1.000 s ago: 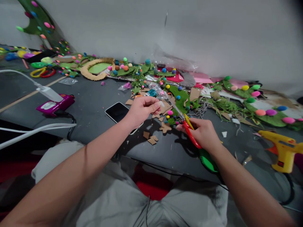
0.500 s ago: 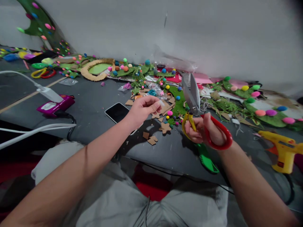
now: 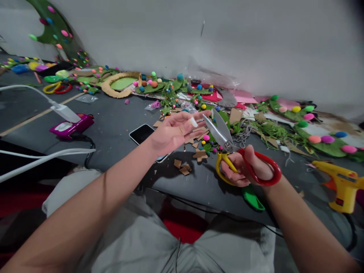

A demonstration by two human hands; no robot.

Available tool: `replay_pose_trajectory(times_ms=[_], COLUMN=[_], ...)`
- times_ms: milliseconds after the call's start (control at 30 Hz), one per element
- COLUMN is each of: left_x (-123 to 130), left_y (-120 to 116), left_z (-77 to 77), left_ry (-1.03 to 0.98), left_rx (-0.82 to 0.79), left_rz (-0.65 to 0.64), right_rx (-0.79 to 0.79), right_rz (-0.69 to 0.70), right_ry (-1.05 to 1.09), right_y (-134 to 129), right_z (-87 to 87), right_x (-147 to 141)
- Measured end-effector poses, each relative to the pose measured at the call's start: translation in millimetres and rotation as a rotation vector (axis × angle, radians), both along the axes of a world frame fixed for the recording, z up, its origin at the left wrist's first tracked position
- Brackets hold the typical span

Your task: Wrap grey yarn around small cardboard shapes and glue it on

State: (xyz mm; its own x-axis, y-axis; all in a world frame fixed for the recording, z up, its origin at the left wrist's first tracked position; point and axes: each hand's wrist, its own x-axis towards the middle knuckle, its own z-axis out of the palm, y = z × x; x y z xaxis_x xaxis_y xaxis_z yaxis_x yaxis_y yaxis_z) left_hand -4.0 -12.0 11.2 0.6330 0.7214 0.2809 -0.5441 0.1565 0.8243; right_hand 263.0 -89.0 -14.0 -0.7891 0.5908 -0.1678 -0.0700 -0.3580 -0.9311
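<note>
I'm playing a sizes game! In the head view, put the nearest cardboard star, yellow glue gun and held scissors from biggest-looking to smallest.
1. Held scissors
2. Yellow glue gun, cut off at the picture's edge
3. Nearest cardboard star

two hands (image 3: 170, 135) (image 3: 241, 167), two pairs of scissors (image 3: 218, 134) (image 3: 51, 88), one phone (image 3: 142, 133), one glue gun (image 3: 342, 182), one purple adapter (image 3: 76, 127)

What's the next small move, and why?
Probably ease the scissors back before closing them: the right hand holds them with the blades apart, and these appear very close to the spread-fingered left hand. Contact is unclear.
</note>
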Motion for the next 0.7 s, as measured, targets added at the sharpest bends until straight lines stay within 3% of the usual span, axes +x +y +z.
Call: replay_pose_trajectory(times_ms=[233,333,400,533,700], left_x=[-7,-10,-10,-6,-4], left_y=[14,19,20,19,13], left_z=[2.2,2.5,2.7,2.8,7.8], left_ry=[0.141,0.164,0.207,0.361,0.388], left_rx=[-0.175,-0.238,-0.309,-0.461,-0.397], left_rz=[0.436,0.516,0.5,0.351,0.252], right_rx=[-0.024,-0.026,-0.028,-0.036,-0.045], right_rz=[0.02,0.014,0.006,-0.008,-0.017], right_ry=[-0.046,-0.038,-0.037,-0.046,-0.066], right_y=[-4,-3,-2,-1,0], right_z=[2.9,1.9,1.3,0.8,-3.0], right_x=[0,0,-1,-3,-2])
